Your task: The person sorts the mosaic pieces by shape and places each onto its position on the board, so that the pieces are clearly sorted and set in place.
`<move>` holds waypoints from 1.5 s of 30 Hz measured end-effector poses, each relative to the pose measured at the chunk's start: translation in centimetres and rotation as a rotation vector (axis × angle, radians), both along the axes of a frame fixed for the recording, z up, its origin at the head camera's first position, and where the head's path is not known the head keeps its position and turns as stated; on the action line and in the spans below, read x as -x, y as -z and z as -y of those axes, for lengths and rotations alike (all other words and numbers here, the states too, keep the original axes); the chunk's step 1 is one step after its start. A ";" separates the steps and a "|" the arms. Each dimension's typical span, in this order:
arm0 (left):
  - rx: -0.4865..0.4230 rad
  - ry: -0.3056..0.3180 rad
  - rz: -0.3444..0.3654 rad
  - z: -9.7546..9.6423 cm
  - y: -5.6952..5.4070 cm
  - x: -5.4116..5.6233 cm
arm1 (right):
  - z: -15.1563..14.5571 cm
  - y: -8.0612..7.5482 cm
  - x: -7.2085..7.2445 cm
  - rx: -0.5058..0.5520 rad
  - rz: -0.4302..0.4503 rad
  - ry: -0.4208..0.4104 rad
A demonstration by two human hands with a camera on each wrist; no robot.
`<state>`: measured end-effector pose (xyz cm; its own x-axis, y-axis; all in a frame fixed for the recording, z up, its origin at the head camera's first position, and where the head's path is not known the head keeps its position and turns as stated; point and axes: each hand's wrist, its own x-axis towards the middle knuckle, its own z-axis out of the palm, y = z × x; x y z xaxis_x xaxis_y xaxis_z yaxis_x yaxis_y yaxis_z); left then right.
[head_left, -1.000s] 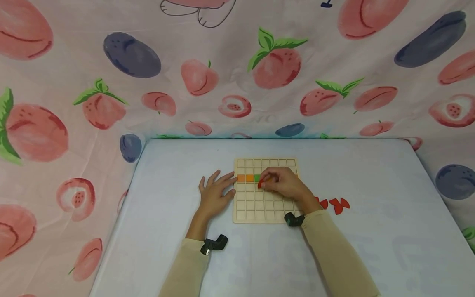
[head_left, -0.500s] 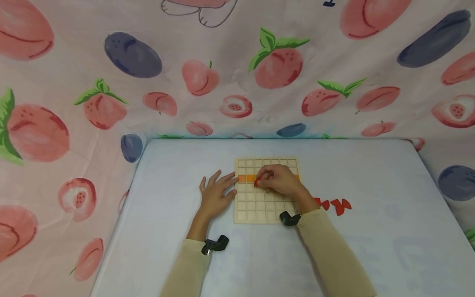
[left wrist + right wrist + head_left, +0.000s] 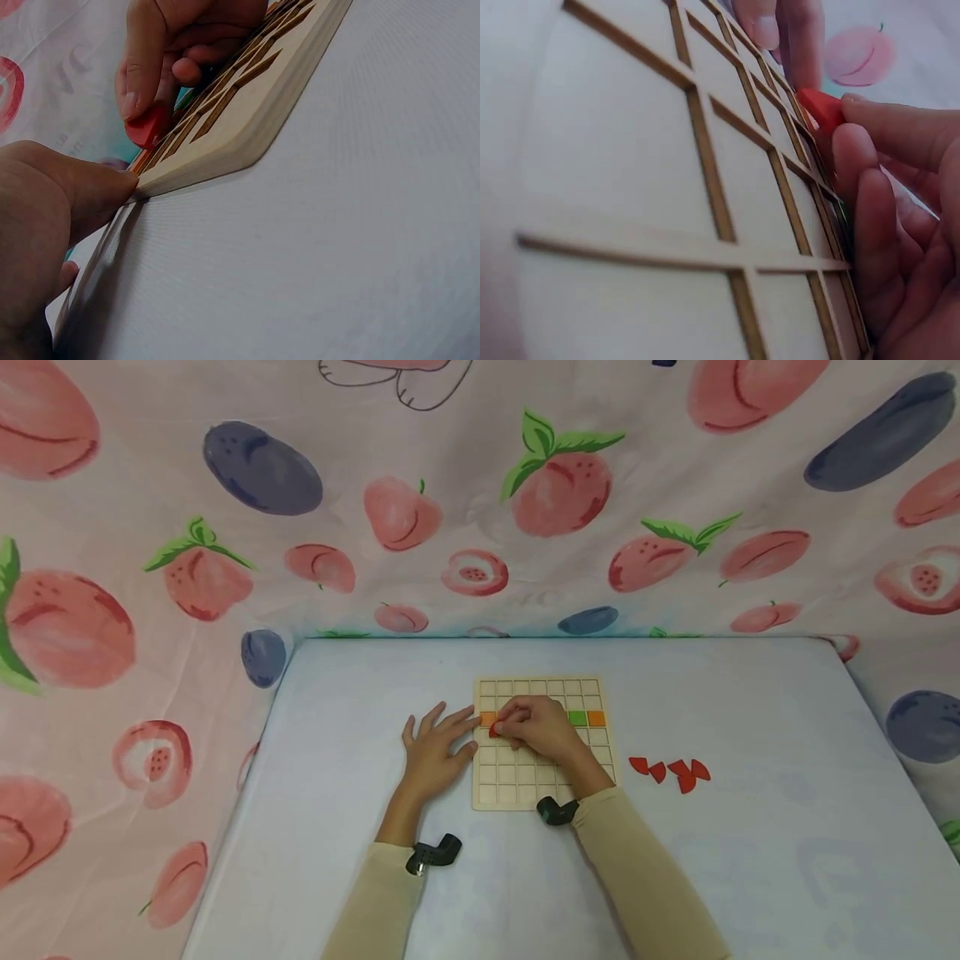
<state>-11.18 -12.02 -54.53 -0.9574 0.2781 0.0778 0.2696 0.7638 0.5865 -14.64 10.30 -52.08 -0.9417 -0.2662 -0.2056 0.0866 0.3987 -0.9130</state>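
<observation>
A wooden grid board [image 3: 507, 774] lies on the table, with a row of coloured squares across it. An orange square [image 3: 488, 718] sits at the row's left end; a green square [image 3: 576, 718] and another orange one show at its right. My right hand [image 3: 542, 727] is over the board and pinches a red wedge-shaped piece [image 3: 147, 127] between thumb and finger, near the left end of that row. Its fingers cover the row's middle. With fingers spread, my left hand [image 3: 438, 752] rests at the board's left edge, fingertips touching it.
Several red wedge pieces [image 3: 681, 768] lie on the white table [image 3: 780, 710] to the right of the board. A fruit-patterned cloth [image 3: 420, 585] hangs behind the table and along its left side.
My right hand has moved left along the row with the red wedge, uncovering the green and orange squares at the right. My left hand has stayed at the board's edge.
</observation>
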 end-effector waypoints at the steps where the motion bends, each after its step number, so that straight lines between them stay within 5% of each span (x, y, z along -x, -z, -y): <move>1: -0.001 0.001 -0.002 0.0 0.0 0.0 | 0.1 0.0 -0.1 -0.007 -0.008 0.012; 25: -0.009 -0.009 -0.008 0.0 -0.4 -0.2 | 1.2 0.0 -0.4 -0.282 -0.173 0.009; 45: -0.012 -0.002 -0.014 -0.1 -0.4 -0.1 | 0.7 0.2 -0.4 -0.293 -0.183 -0.028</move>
